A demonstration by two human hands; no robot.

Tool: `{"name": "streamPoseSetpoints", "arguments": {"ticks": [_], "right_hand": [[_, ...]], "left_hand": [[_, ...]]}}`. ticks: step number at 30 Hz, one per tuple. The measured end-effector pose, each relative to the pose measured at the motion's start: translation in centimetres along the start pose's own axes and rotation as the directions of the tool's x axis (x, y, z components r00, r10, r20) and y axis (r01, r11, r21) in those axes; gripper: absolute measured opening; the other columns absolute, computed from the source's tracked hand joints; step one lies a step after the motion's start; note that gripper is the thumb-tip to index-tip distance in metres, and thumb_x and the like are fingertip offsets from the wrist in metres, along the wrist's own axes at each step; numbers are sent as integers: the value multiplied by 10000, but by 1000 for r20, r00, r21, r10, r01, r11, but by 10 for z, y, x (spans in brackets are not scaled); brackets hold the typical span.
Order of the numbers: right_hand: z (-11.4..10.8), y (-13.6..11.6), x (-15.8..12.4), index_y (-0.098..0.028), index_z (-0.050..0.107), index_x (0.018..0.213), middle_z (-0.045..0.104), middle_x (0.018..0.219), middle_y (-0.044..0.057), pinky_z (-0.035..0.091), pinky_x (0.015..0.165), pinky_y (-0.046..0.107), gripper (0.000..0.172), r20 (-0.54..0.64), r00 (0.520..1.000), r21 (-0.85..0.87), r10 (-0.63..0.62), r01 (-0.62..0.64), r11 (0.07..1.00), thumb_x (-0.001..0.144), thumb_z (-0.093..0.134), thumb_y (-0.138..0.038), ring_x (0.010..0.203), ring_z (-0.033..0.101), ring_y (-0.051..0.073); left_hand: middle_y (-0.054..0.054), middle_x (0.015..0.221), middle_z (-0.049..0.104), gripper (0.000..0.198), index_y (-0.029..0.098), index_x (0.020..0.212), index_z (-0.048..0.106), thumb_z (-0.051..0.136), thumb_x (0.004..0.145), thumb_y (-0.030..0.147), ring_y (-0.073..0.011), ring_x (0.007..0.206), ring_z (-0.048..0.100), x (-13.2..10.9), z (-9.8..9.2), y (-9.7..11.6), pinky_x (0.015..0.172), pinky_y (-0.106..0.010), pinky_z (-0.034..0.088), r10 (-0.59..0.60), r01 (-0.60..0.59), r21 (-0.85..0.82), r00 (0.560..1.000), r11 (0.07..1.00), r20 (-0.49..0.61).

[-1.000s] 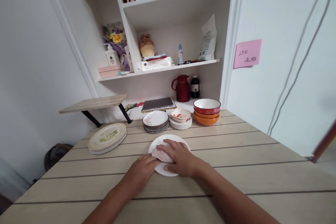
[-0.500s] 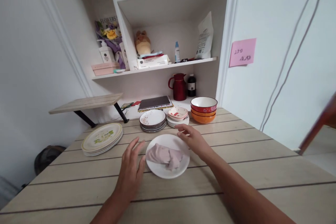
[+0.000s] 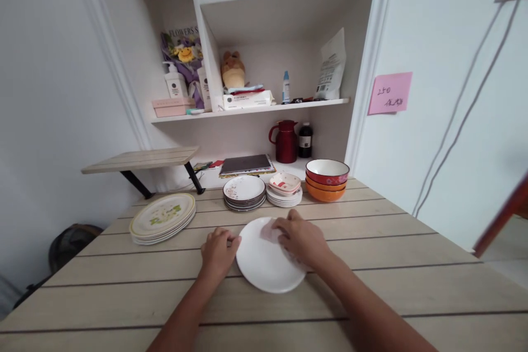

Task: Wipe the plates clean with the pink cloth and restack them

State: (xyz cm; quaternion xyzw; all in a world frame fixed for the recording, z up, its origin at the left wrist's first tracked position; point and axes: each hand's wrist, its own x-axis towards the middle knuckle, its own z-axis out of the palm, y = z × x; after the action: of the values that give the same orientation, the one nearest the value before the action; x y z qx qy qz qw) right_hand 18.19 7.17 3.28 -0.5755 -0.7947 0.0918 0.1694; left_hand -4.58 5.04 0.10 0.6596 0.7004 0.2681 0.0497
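Your left hand pinches the left rim of the round white plate mid-tabletop; your right hand clutches a pale pink cloth on it. Bare wooden tabletop lies rightward and nearer. Stacked floral plates and red-and-orange bowls crowd the far edge.

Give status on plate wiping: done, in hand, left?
Done: cannot tell which stacked pieces were wiped. In hand: left hand steadies the round white plate; right hand presses a pale pink cloth on it. Left, possibly: green-patterned plate stack, red and orange bowls.
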Motion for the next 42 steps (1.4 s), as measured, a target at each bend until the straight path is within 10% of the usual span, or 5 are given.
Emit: {"name": "streamPoseSetpoints", "arguments": {"ticks": [8,12,20,25,42], "right_hand": [[1,5,-9,-331,674,1044,631,1001,9,400,757,281,395,151,930,263,-335,289,921,669,647,-208,877,597,195],[21,-10,0,-307,647,1145,621,1072,39,413,849,304,366,4,981,338,-196,184,923,788,576,-268,923,605,192],[35,13,11,-191,586,1195,672,1053,61,487,799,366,474,-173,984,814,35,123,567,817,555,-476,927,604,242],[40,4,13,-222,630,1091,658,1089,54,452,882,392,358,-227,974,669,8,150,728,792,564,-407,982,593,251],[49,-23,2,-270,600,1119,615,1105,61,458,874,393,313,-256,959,458,-121,230,858,837,508,-371,982,588,245]], "left_hand": [[-115,1125,671,188,209,756,639,517,829,332,-300,1084,539,-15,11,2,945,-506,354,53,-60,-115,997,991,-63],[-98,1129,656,144,210,753,596,632,744,349,-306,1115,527,-19,6,7,995,-509,323,3,-7,-348,1000,938,-10],[-91,1088,672,348,201,1039,528,668,801,414,-215,972,624,-40,-2,44,901,-373,445,171,264,-959,945,104,279],[-109,1319,582,546,271,1331,465,633,831,412,-251,1120,592,-35,-5,53,964,-421,430,252,435,-872,890,-225,380],[-86,1215,660,728,264,1336,501,707,652,124,-266,1047,642,-24,13,39,957,-388,441,192,400,-837,916,-373,352]]}}
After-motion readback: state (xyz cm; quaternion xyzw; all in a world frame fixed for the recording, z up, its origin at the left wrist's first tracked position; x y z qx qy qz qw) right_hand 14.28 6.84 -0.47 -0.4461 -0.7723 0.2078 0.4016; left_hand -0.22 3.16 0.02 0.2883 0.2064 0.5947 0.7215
